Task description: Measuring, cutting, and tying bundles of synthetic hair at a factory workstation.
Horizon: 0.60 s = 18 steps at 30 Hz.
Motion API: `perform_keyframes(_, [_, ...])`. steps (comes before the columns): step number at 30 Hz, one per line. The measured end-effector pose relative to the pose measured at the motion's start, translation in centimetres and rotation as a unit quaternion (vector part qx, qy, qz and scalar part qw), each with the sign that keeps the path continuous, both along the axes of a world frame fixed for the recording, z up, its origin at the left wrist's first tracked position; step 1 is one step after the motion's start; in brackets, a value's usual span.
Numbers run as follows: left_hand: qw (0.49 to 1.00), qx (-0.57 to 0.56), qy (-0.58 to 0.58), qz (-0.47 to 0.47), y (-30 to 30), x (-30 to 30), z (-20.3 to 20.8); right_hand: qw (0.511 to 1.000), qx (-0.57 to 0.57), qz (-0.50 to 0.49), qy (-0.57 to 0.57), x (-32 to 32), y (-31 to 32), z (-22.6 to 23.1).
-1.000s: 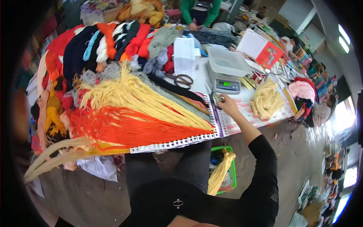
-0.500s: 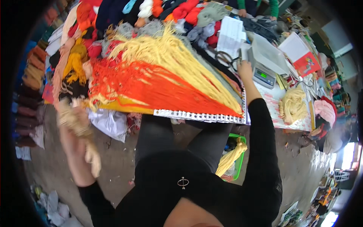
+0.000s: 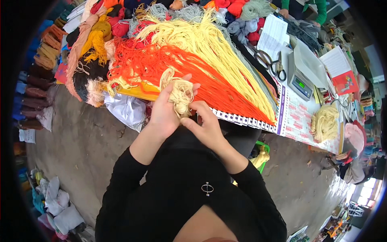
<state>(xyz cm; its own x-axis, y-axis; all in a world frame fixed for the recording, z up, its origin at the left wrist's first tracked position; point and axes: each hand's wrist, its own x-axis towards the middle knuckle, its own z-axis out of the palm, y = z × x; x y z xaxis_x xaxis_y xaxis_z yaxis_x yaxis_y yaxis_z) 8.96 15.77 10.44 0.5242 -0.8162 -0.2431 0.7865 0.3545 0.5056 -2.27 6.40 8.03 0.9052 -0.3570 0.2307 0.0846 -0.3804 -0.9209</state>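
Note:
A small bundle of cream yarn (image 3: 180,97) lies in my left hand (image 3: 161,115), its fingers curled up around the side and back of it. My right hand (image 3: 210,129) pinches the lower end of the bundle between thumb and fingers. Both hands meet in front of the table's near edge. Just beyond them, long strands of orange yarn (image 3: 193,76) are spread in a fan over pale yellow yarn (image 3: 225,56). The strands narrow toward a white strip with dark holes (image 3: 238,118) at the table's front.
Scissors (image 3: 279,71) lie right of the strands, with dark looped handles (image 3: 263,58) beside them. Farther right are a scale (image 3: 301,85) with a clear tray, papers (image 3: 272,35) and a cream skein (image 3: 325,123). Coloured yarn heaps cover the back. A green-sleeved person (image 3: 321,14) works opposite.
My left hand has come in from the far left with the cream yarn. My right hand has left the scissors beside the scale and now grips the bundle's lower end. The view has shifted.

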Motion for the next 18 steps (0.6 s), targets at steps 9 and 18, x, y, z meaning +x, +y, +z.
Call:
perform_keyframes(9, [0.985, 0.113, -0.101, 0.081, 2.8, 2.4, -1.7, 0.807, 0.586, 0.048, 0.059, 0.1, 0.0, -2.7])
perform_keyframes(18, [0.807, 0.216, -0.548, 0.041, 2.4, -2.0, -0.6, 0.871, 0.489, 0.039, 0.025, -1.9, 0.7, -1.9])
